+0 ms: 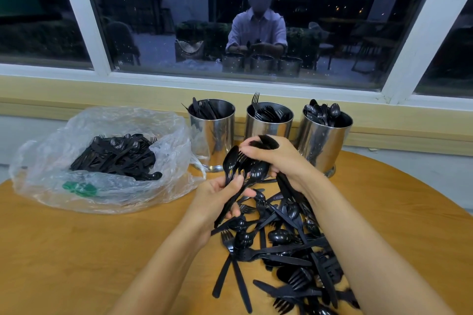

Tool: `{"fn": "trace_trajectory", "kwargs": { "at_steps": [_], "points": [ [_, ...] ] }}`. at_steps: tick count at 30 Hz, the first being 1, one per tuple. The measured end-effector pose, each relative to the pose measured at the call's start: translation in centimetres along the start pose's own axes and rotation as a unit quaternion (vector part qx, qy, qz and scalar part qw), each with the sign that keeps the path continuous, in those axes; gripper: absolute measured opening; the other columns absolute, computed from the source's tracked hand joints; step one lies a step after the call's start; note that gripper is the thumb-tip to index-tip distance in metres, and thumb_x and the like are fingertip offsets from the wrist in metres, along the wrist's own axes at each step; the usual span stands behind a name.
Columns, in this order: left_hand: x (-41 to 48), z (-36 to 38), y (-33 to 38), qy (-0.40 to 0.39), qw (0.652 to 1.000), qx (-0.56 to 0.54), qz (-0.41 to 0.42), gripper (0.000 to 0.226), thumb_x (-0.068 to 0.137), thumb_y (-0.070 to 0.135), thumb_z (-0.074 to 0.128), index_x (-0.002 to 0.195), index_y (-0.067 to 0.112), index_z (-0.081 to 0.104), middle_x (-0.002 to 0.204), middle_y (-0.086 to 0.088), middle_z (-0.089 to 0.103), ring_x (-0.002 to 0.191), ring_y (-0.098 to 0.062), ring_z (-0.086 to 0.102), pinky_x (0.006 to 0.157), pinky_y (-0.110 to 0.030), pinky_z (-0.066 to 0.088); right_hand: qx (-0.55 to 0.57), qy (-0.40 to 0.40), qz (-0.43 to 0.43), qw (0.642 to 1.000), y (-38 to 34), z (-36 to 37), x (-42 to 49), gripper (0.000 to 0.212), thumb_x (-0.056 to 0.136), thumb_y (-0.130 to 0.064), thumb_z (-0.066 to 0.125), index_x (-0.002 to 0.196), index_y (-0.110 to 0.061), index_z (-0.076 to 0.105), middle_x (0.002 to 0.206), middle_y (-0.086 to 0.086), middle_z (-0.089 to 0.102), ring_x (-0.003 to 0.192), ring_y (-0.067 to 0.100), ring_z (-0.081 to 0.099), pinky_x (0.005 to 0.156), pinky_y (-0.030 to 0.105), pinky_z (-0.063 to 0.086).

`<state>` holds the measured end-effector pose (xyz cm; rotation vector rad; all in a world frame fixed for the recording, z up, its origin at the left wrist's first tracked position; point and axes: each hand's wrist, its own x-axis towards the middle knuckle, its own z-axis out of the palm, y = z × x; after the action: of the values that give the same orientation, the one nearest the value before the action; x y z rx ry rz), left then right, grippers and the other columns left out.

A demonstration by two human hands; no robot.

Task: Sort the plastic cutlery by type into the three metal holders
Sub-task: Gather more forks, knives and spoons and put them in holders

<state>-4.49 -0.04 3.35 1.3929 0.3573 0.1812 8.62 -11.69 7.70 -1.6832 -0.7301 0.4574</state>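
Three shiny metal holders stand in a row at the table's back: the left holder (212, 133) has knives, the middle holder (268, 123) forks, the right holder (323, 140) spoons. A pile of black plastic cutlery (281, 245) lies on the table in front of me. My left hand (217, 199) grips a bunch of black spoons (245, 171) by their handles. My right hand (276, 156), just in front of the middle holder, holds more black cutlery, with handles running down under my wrist.
A clear plastic bag (102, 158) with more black cutlery lies open at the left on the round wooden table (102, 250). Behind the holders run a yellow ledge and a dark window (230, 20) reflecting a seated person.
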Motion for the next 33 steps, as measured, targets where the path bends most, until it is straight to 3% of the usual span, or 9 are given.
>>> {"fn": "trace_trajectory", "kwargs": {
  "at_steps": [4,8,12,16,19,21,24,28,33],
  "points": [
    [0.2,0.0,-0.3,0.004,0.999,0.045,0.005,0.021,0.098,0.029,0.056,0.107,0.013,0.066,0.089,-0.005,0.077,0.043,-0.008,0.051,0.046,-0.018,0.037,-0.081,0.033,-0.002,0.996,-0.1,0.0,0.5,0.012,0.084,-0.022,0.074,0.089,-0.011,0.074,0.070,-0.002,0.066,0.052,0.015,0.049,0.038,0.023,0.033],
    [0.2,0.2,-0.5,0.007,0.999,0.046,0.008,0.019,0.099,0.027,0.055,0.106,0.012,0.065,0.084,-0.007,0.076,0.041,-0.008,0.046,0.044,-0.018,0.034,-0.024,0.124,0.012,0.992,0.1,0.0,0.8,0.015,0.082,-0.021,0.077,0.089,-0.010,0.071,0.064,-0.005,0.063,0.042,0.005,0.045,0.038,0.023,0.035],
    [0.1,0.2,-0.4,-0.001,1.000,0.009,0.005,0.024,0.099,0.029,0.053,0.096,0.009,0.067,0.076,-0.006,0.072,0.039,-0.008,0.035,0.042,-0.016,0.030,0.023,0.040,0.044,0.998,0.4,-0.2,0.2,0.023,0.084,-0.034,0.074,0.089,-0.011,0.069,0.067,0.000,0.062,0.051,0.009,0.048,0.048,0.023,0.036],
    [-0.1,0.7,-0.2,-0.012,1.000,0.016,-0.002,0.022,0.099,0.027,0.054,0.097,0.008,0.067,0.081,-0.011,0.074,0.038,-0.007,0.038,0.042,-0.016,0.031,0.081,-0.035,0.083,0.993,0.4,-0.2,0.0,0.017,0.084,-0.027,0.074,0.088,-0.011,0.069,0.088,0.013,0.071,0.079,0.023,0.066,0.077,0.039,0.055],
    [-0.1,0.8,-0.1,-0.006,1.000,-0.002,-0.014,0.020,0.099,0.023,0.055,0.099,0.005,0.064,0.080,-0.009,0.075,0.039,-0.007,0.043,0.039,-0.016,0.033,0.061,0.076,-0.009,0.995,0.3,0.3,0.5,0.013,0.092,-0.017,0.064,0.093,-0.004,0.067,0.078,-0.001,0.072,0.063,0.011,0.060,0.060,0.023,0.052],
    [-0.3,0.8,0.0,-0.004,1.000,0.004,-0.021,0.026,0.099,0.022,0.054,0.100,-0.002,0.064,0.066,-0.002,0.072,0.038,-0.005,0.044,0.039,-0.015,0.033,0.097,0.169,-0.037,0.980,0.7,-0.4,1.1,0.011,0.097,-0.016,0.057,0.100,-0.006,0.060,0.072,0.000,0.066,0.048,0.007,0.043,0.043,0.017,0.037],
    [-0.4,0.6,-0.2,0.013,1.000,0.007,-0.023,0.034,0.101,0.023,0.051,0.101,-0.009,0.064,0.049,0.005,0.061,0.036,-0.003,0.039,0.040,-0.013,0.030,0.176,0.218,-0.052,0.958,1.1,-2.1,1.6,0.007,0.098,-0.017,0.055,0.094,-0.011,0.054,0.067,-0.002,0.055,0.044,0.007,0.035,0.039,0.016,0.029],
    [0.0,0.9,-0.1,0.017,0.999,-0.035,-0.012,0.028,0.100,0.024,0.052,0.098,-0.003,0.061,0.058,0.004,0.065,0.038,-0.005,0.036,0.040,-0.014,0.029,0.226,0.109,-0.019,0.968,1.7,-1.3,1.0,0.018,0.095,-0.026,0.058,0.093,-0.008,0.057,0.066,-0.003,0.052,0.044,0.003,0.036,0.039,0.014,0.031],
    [-0.2,1.8,0.3,-0.014,0.999,-0.029,-0.012,0.025,0.101,0.021,0.050,0.098,-0.003,0.058,0.043,0.005,0.055,0.034,-0.004,0.033,0.039,-0.014,0.027,0.222,-0.028,0.097,0.970,2.1,-0.4,0.5,0.031,0.087,-0.038,0.066,0.083,-0.009,0.055,0.045,-0.005,0.034,0.039,0.006,0.026,0.043,0.017,0.021]
  ]
}}
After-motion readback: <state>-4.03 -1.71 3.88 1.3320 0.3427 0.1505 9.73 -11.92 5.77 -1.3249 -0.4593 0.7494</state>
